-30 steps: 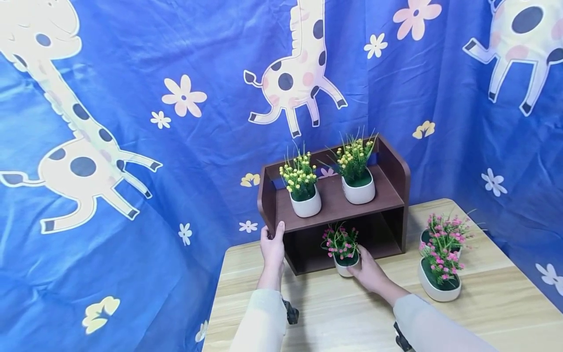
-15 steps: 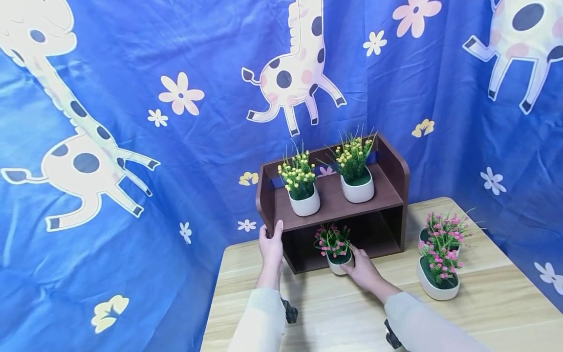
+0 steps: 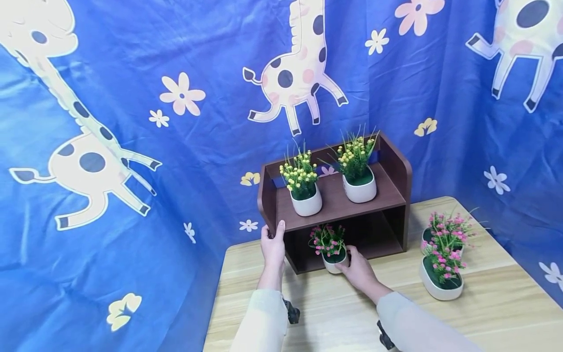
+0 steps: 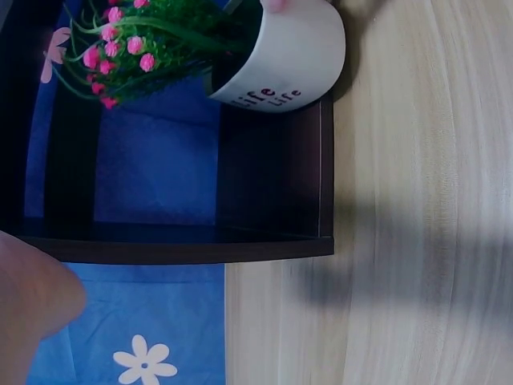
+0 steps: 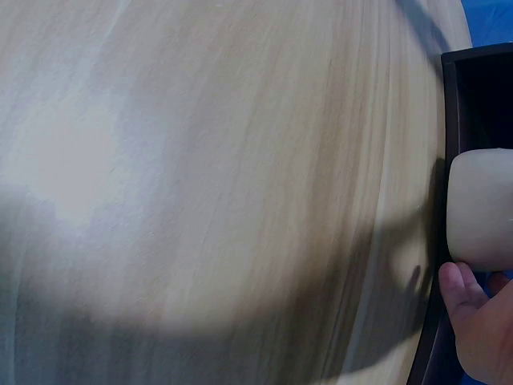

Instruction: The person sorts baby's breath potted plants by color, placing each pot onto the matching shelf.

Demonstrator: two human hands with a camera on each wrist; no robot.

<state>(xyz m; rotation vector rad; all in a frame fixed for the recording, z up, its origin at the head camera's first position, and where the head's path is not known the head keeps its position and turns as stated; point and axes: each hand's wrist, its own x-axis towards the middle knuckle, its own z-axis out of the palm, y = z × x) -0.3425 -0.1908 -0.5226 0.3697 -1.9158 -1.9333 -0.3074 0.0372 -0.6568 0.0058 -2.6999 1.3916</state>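
Observation:
A potted plant with pink flowers (image 3: 335,263) stands at the front of the brown shelf's (image 3: 332,208) lower compartment, left of its middle. My right hand (image 3: 360,270) holds the white pot at its right side, thumb toward the front. "Life" lettering shows on this pot (image 4: 296,52) in the left wrist view. At the shelf's left front, my left hand (image 3: 273,250) grips the side panel, with the thumb at the upper board's corner. Only part of that hand (image 4: 36,293) appears in the left wrist view. Fingertips of the right hand (image 5: 481,321) touch the pot (image 5: 485,210) in the right wrist view.
Two potted plants with yellow flowers, a left one (image 3: 306,205) and a right one (image 3: 360,190), stand on the upper board. Two more pink-flowered pots, one in front (image 3: 442,286) and one behind (image 3: 455,248), stand right on the wooden table (image 3: 492,303). A blue curtain (image 3: 202,161) hangs behind.
My right hand has moved the pink-flowered pot leftward along the front of the lower compartment. The left hand keeps its grip on the shelf.

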